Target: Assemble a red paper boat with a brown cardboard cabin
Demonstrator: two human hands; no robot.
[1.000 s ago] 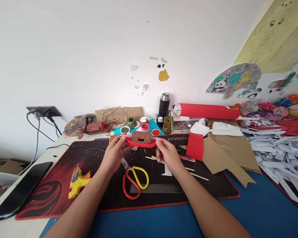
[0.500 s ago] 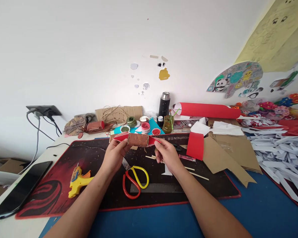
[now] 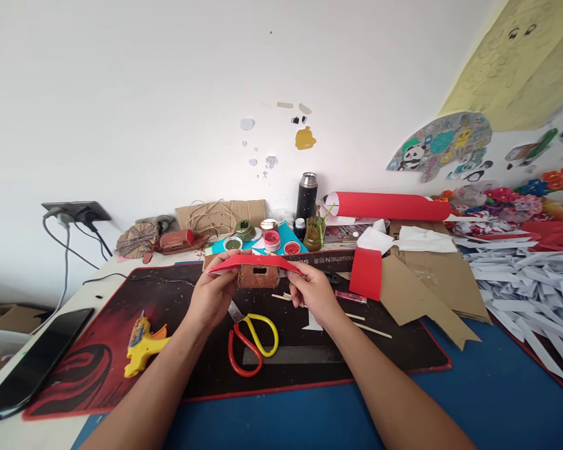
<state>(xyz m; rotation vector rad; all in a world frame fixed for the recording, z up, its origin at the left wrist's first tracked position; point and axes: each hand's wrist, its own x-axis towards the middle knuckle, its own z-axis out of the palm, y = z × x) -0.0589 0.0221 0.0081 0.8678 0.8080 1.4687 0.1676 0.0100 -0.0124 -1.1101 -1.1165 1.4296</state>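
Both my hands hold a small brown cardboard house [image 3: 258, 275] with a dark slot in its front, raised above the black and red desk mat [image 3: 98, 350]. A folded red paper roof [image 3: 244, 262] lies across its top, peaked like a roof. My left hand [image 3: 212, 296] pinches the left side of the house and roof. My right hand [image 3: 313, 292] pinches the right end. Under my hands lie scissors [image 3: 251, 340] with a yellow and a red handle.
A yellow glue gun [image 3: 143, 344] and a phone [image 3: 32, 365] lie at the left. A ruler [image 3: 293, 355] sits by the scissors. Paint jars [image 3: 272, 240], a flask [image 3: 307, 195], a red paper roll [image 3: 389, 205], cardboard pieces [image 3: 422, 294] and white paper strips [image 3: 530, 287] crowd the back and right.
My hands turned the little house over: the red paper, first below it, then behind it, now sits on top as a peaked roof. The slot faces me again.
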